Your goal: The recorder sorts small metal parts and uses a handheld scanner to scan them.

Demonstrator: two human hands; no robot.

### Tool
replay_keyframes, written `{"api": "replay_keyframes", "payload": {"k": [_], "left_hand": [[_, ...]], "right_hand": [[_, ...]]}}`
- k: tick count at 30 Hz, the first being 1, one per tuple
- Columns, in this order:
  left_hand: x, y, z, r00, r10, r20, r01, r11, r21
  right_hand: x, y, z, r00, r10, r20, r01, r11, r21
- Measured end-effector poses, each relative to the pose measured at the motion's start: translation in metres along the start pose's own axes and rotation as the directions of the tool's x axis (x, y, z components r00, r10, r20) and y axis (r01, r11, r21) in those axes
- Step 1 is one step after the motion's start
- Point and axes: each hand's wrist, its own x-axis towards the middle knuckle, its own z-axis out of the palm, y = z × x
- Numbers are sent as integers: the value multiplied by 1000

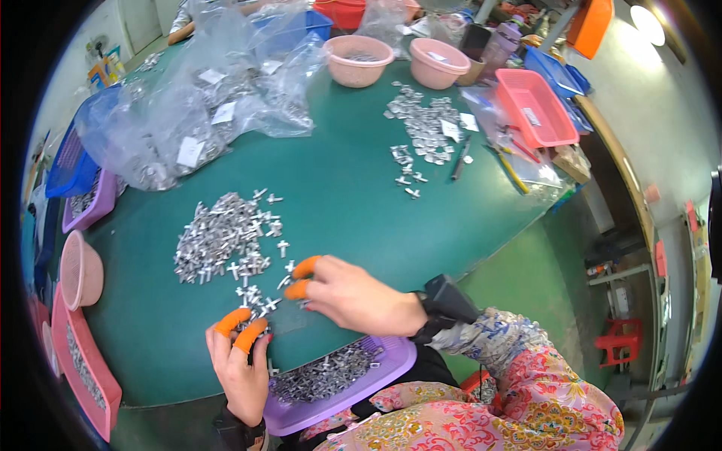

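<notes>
My left hand (239, 370), with orange finger covers on two fingers, curls down over small silver metal crosses (259, 304) near the table's front edge. Its fingertips close around a few of them, partly hidden. To its right, my right hand (353, 297) reaches in low over the table, also with two orange-covered fingers. A bit of grey metal shows between its thumb and lower finger; most of it is hidden. Just beyond both hands lies a large heap of the same crosses (222, 237), with loose ones trailing toward my fingers.
A purple basket (402, 368) of small metal parts sits below the table edge, by my lap. Clear bags (248, 98) of parts fill the back left. Pink bowls (359, 71), flat metal pieces (425, 124), a pen (460, 159) and a pink tray (538, 113) lie farther off.
</notes>
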Motion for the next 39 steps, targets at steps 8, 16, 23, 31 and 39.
{"api": "replay_keyframes", "payload": {"k": [8,16,23,31,39], "left_hand": [[14,-19,-6,992,-16,-128,1,993,-120],[7,-15,-20,997,-4,-74,10,996,89],[5,33,4,987,130,96,-124,990,-65],[5,23,8,973,187,139,-188,982,-6],[-25,25,-24,997,-36,63,38,998,-41]], "right_hand": [[-8,3,-38,995,86,-42,-89,993,-81],[-33,4,-68,970,226,-87,-235,965,-119],[-49,3,-57,930,312,-195,-343,927,-154],[-41,13,-31,969,135,-205,-150,987,-59],[-52,-19,-38,965,237,-110,-251,958,-140]]}}
